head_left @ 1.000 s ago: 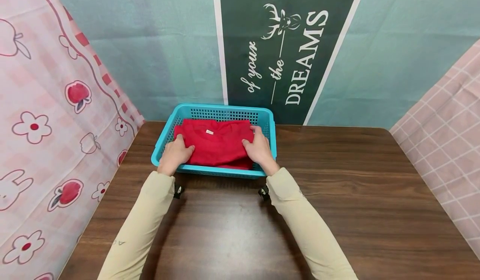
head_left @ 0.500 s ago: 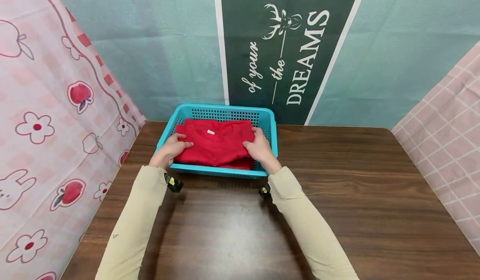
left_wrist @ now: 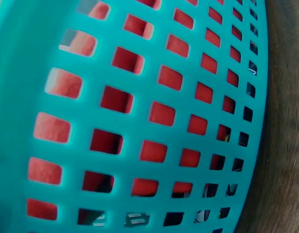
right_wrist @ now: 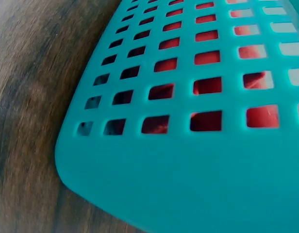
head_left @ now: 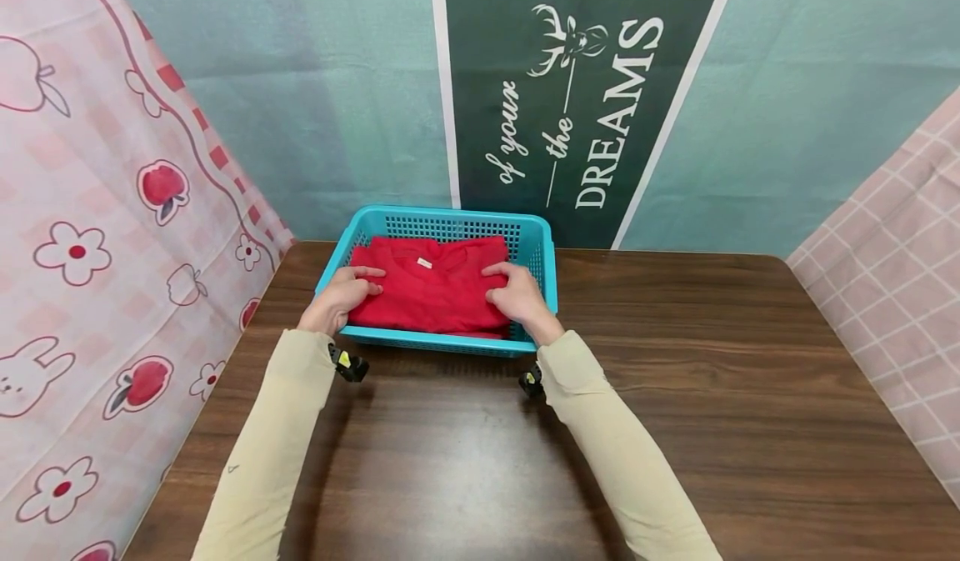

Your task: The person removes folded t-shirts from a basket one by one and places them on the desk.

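A folded red shirt with a small white neck label lies inside a blue plastic basket. My left hand reaches over the basket's near left corner and rests its thumb and fingers on the shirt's left side. On the opposite side, my right hand touches the shirt's right part with thumb and forefinger extended. Neither wrist view shows the hands. Both are filled by the basket wall, with red cloth visible through its holes.
The basket stands on a dark wooden table, close to its back edge. Behind it hangs a green cloth with printed words. A pink patterned curtain borders the left, and a pink checked cloth the right.
My left hand has shifted slightly left and its fingers now lie on the shirt. The right forefinger has come inward from the shirt's edge onto its top. The basket stays in place.
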Demonstrator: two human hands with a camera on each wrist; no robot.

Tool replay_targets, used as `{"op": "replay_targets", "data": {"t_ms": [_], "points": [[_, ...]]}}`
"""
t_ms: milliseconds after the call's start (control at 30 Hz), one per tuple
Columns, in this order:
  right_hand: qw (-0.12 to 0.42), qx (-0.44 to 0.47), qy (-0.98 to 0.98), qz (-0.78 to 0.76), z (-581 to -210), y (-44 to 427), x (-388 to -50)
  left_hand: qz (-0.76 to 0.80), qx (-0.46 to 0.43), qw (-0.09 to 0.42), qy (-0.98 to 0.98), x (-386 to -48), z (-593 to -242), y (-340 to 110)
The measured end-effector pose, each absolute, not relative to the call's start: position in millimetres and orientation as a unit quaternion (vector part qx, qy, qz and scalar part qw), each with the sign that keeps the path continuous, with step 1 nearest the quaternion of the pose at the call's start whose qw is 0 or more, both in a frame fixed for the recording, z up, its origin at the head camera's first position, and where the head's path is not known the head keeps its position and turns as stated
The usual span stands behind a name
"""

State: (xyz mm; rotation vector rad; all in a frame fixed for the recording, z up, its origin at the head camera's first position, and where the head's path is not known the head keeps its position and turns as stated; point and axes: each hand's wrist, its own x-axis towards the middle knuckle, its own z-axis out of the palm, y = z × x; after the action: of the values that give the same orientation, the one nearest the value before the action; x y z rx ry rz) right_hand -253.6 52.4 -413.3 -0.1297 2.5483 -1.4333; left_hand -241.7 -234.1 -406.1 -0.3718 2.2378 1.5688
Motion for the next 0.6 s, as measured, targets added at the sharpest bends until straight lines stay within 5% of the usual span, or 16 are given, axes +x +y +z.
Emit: {"op": "replay_targets", "data": {"t_ms": [233, 600], "points": [[0.052, -0.040, 0.879, -0.472, -417.1, 51.6, -253.3, 0.534, -0.101, 0.189, 0.818, -242.7, -405.5, -231.7], [0.107, -0.025, 0.875, -0.472, -415.3, 52.0, -256.3, 0.511, -0.062, 0.178, 0.838, -246.1, -405.8, -230.2]]}}
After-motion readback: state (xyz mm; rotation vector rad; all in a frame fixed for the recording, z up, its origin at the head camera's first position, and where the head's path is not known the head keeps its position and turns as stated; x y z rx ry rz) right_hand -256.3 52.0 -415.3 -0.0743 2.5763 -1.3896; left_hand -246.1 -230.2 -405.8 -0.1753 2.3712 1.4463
